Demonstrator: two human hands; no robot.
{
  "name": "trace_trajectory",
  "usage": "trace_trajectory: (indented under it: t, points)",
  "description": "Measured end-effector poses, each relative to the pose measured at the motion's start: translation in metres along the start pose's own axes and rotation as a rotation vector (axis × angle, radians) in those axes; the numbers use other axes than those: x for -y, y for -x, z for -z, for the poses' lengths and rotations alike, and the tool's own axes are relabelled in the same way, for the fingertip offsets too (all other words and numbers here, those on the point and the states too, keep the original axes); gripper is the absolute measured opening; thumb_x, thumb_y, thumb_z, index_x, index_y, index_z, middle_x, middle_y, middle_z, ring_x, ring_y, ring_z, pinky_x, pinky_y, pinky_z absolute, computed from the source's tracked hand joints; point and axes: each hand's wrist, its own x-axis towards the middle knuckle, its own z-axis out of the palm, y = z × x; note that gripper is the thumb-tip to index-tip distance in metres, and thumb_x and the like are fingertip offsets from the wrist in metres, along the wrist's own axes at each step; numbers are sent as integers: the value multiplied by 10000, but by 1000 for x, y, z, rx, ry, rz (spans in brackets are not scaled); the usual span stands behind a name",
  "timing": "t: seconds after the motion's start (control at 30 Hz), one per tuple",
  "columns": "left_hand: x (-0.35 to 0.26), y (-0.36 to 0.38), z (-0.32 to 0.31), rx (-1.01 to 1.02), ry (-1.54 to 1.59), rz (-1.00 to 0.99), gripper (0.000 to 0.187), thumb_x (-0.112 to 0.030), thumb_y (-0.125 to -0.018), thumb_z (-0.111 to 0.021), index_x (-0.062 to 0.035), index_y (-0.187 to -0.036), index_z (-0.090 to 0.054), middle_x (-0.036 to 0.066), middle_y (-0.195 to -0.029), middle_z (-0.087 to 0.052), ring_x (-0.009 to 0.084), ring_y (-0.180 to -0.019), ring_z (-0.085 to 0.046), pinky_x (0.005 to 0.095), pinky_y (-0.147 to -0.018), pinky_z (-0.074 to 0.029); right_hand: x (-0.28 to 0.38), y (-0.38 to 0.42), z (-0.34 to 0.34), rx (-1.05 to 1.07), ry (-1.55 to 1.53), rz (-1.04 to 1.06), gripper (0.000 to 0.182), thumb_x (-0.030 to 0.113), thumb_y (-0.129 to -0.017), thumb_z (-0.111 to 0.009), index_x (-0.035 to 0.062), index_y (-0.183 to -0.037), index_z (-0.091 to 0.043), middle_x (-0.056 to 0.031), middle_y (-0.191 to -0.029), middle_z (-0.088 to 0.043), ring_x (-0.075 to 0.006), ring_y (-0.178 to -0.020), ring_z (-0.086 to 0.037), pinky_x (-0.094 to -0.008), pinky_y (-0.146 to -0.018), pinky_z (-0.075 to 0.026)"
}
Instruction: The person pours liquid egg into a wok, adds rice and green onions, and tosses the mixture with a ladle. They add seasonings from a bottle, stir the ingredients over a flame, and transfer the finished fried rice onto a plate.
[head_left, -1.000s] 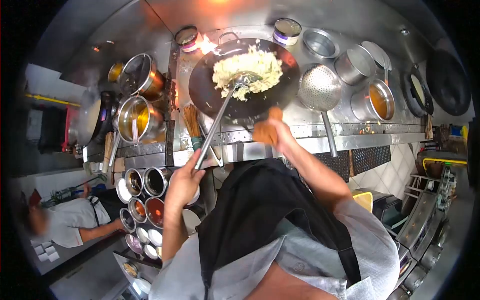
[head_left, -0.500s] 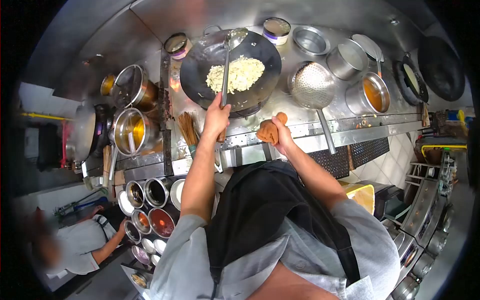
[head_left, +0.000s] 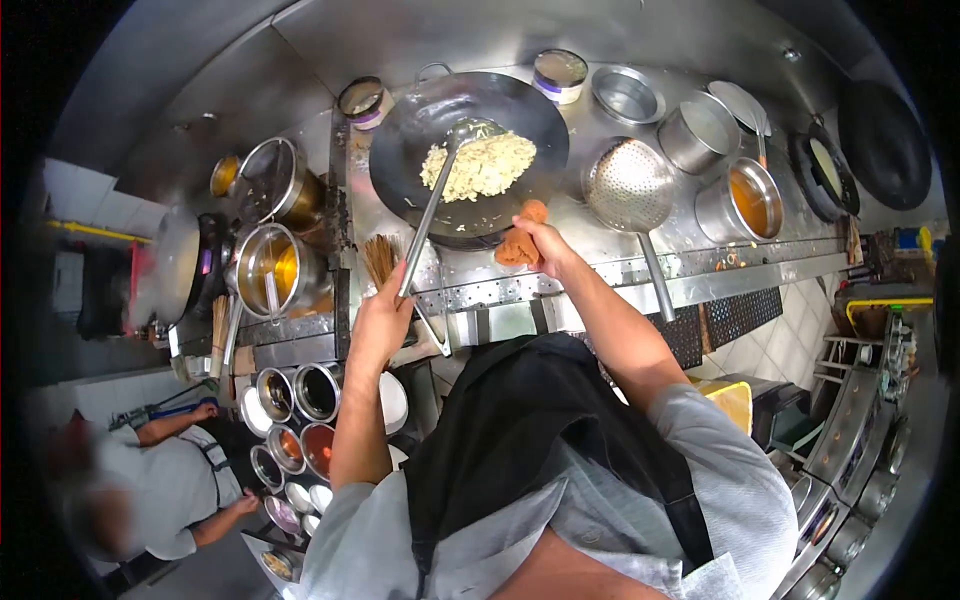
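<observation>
My left hand [head_left: 383, 322] is closed round the handle of a long metal ladle [head_left: 432, 208]. The ladle's bowl rests at the far edge of a heap of pale yellow fried rice [head_left: 482, 168] in a large dark wok [head_left: 400, 125]. In my right hand [head_left: 549, 246] is a bunched orange-brown cloth [head_left: 518, 249], held close to the wok's near right rim. A bamboo brush [head_left: 381, 262] stands just beyond my left hand.
Right of the wok lies a perforated strainer [head_left: 628, 185], with a pot of orange liquid [head_left: 753, 200] past it. Oil pots [head_left: 268, 270] stand at left, sauce containers [head_left: 318, 393] below them. A co-worker [head_left: 190, 470] stands at lower left. Two cans [head_left: 560, 75] flank the wok.
My left hand has drawn back toward me and left, bringing the ladle's bowl from the wok's far rim down to the rice. My right hand and cloth have shifted left, nearer the wok.
</observation>
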Motion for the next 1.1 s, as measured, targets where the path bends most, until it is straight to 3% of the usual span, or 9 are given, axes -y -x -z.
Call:
trace_trajectory:
  t: [0.17,0.23,0.4,0.47,0.53,0.67,0.83,0.93,1.1]
  points:
    - [25,26,-18,-33,272,-37,588,-93,-879,-641,-115,-1434,-449,202,-1025,-683,283,-884,-652,355,-819,-499,-9,-36,-2,235,-392,-125,281,141,-898,-511,-22,-1120,-563,-201,-1114,-639,-320,-1004,-658,-430,-915,-542]
    - [11,50,12,113,327,86,572,-98,-874,-642,-63,-1414,-457,239,-1181,-636,317,-1024,-657,339,-909,-475,7,27,-27,148,-477,-100,300,144,-903,-502,-22,-1153,-525,-199,-1118,-630,-325,-1000,-654,-445,-904,-544]
    - [8,105,96,363,212,282,584,-80,-871,-656,-110,-1423,-467,173,-874,-689,206,-739,-623,362,-758,-511,-12,80,-32,164,-541,-36,335,177,-919,-471,-1,-1202,-464,-157,-1038,-610,-305,-966,-637,-465,-846,-547]
    - [12,90,69,350,165,275,563,-113,-871,-663,-131,-1407,-491,188,-848,-689,288,-720,-663,411,-723,-523,14,79,-53,-27,-372,-95,380,273,-894,-531,34,-1188,-505,-113,-1041,-637,-262,-934,-651,-408,-741,-540]
    - [56,64,3,-31,25,-234,585,-105,-879,-647,-151,-1432,-461,179,-777,-664,274,-593,-617,374,-614,-506,2,69,-60,-2,-439,-39,390,255,-884,-546,24,-1197,-521,-127,-1049,-645,-277,-924,-656,-426,-752,-552]
    - [21,78,-25,-98,106,-66,568,-136,-880,-647,-175,-1417,-468,301,-936,-629,459,-922,-619,468,-774,-504,-101,103,2,200,-363,45,400,204,-870,-554,-29,-1195,-557,-172,-1025,-649,-312,-893,-662,-450,-793,-566]
    - [18,138,36,129,243,82,610,-46,-869,-650,-172,-1438,-472,31,-618,-441,80,-513,-424,280,-522,-426,-60,124,-11,122,-388,-3,401,266,-874,-535,-52,-1108,-607,-196,-985,-649,-322,-892,-663,-447,-784,-566]
    - [4,128,50,250,42,92,581,-147,-869,-659,-177,-1418,-473,228,-1008,-675,424,-951,-639,415,-851,-509,-18,67,-27,123,-448,-4,397,244,-894,-518,-84,-1115,-554,-194,-1017,-654,-314,-897,-672,-430,-830,-564]
    - [21,82,-38,-6,44,-25,569,-154,-866,-656,-164,-1404,-472,260,-960,-661,435,-923,-635,490,-804,-494,-67,78,-26,57,-302,47,362,196,-908,-504,-56,-1163,-554,-192,-1084,-644,-296,-970,-669,-435,-847,-564]
